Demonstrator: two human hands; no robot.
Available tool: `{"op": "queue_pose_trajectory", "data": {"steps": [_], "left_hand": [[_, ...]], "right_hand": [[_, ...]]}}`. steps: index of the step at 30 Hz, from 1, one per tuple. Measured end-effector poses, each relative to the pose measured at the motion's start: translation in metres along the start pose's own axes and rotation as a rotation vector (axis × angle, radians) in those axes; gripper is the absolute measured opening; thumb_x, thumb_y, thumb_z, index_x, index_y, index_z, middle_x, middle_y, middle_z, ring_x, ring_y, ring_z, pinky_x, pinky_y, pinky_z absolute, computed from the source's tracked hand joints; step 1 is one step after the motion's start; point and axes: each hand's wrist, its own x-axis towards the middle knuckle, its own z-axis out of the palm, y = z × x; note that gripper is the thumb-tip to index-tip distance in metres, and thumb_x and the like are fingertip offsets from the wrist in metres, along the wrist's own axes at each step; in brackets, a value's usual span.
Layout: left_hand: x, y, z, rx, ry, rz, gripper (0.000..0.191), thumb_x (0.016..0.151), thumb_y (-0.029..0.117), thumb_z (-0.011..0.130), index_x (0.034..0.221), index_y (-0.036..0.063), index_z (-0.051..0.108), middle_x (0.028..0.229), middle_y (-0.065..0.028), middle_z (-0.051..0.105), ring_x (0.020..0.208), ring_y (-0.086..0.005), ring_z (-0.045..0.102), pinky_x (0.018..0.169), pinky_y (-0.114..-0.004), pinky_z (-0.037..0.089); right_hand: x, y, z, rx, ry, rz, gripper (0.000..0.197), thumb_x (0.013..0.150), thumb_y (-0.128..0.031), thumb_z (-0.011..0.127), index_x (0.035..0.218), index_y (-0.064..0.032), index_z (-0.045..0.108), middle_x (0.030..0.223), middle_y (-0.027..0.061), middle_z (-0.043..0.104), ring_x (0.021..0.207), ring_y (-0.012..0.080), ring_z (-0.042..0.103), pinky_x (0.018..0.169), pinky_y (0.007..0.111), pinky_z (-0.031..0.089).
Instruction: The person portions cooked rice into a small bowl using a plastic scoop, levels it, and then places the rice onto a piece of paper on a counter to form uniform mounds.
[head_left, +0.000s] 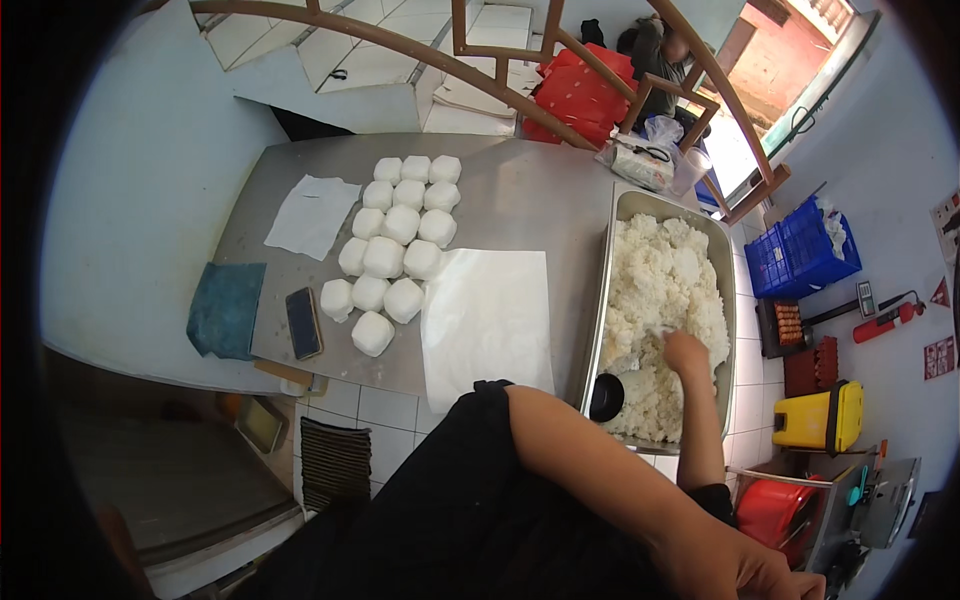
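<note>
My right hand (686, 352) reaches down into cooked white rice (656, 277) in a deep metal tray (600, 300). Its fingertips meet a small pale item in the rice; whether it is gripped is unclear. A black bowl or cup (607, 397) lies in the tray's near left corner. My left hand (772, 574) is low at the right, outside the tray, fingers bent and partly cut off. Left of the tray, a white paper sheet (491, 322) lies on the metal table (525, 165), beside rows of white wrapped, rounded bundles (383, 257).
On the table lie a small paper sheet (311, 217), a phone (303, 322), a teal cloth (225, 309) and a package with scissors (641, 161). A brown railing (390, 37) runs behind. A person (656, 60) is beyond it. Blue crates (799, 251) stand right.
</note>
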Motion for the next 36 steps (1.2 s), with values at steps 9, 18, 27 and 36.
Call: {"op": "queue_pose_trajectory", "data": {"steps": [9,18,27,36], "left_hand": [[-0.017,0.032,-0.006,-0.176,0.038,-0.039,0.030,0.083,0.018,0.064,0.107,-0.0009,0.059,0.115,-0.0095,0.043,0.112,-0.0202,0.038,0.092,-0.032,0.035],[-0.015,0.031,-0.005,-0.105,-0.017,0.194,0.032,0.083,0.023,0.065,0.104,-0.0014,0.059,0.116,-0.0107,0.042,0.108,-0.0189,0.039,0.089,-0.031,0.036],[-0.021,0.050,-0.010,0.242,0.096,0.190,0.036,0.083,0.024,0.065,0.110,0.0019,0.058,0.121,-0.0121,0.045,0.103,-0.0195,0.048,0.082,-0.030,0.043],[-0.028,0.067,-0.005,0.407,0.080,0.118,0.035,0.086,0.025,0.061,0.113,0.0025,0.058,0.111,-0.0084,0.055,0.104,-0.0183,0.050,0.083,-0.031,0.044]], "right_hand": [[-0.015,-0.021,0.060,-0.028,-0.032,0.041,0.041,0.085,-0.017,0.043,0.124,-0.0080,0.048,0.091,0.0221,0.063,0.087,0.0360,0.061,0.076,0.046,0.049],[-0.125,-0.011,0.021,-0.071,-0.350,-0.018,0.042,0.085,-0.022,0.044,0.126,-0.0168,0.048,0.093,0.0157,0.064,0.086,0.0332,0.062,0.075,0.045,0.049],[-0.030,-0.021,-0.046,-0.048,0.080,0.071,0.032,0.090,-0.030,0.042,0.101,-0.0083,0.063,0.090,0.0193,0.064,0.083,0.0353,0.062,0.073,0.045,0.048],[0.055,-0.004,0.007,-0.150,-0.071,-0.027,0.028,0.085,-0.020,0.042,0.097,-0.0037,0.062,0.092,0.0224,0.062,0.086,0.0372,0.061,0.074,0.046,0.048]]}}
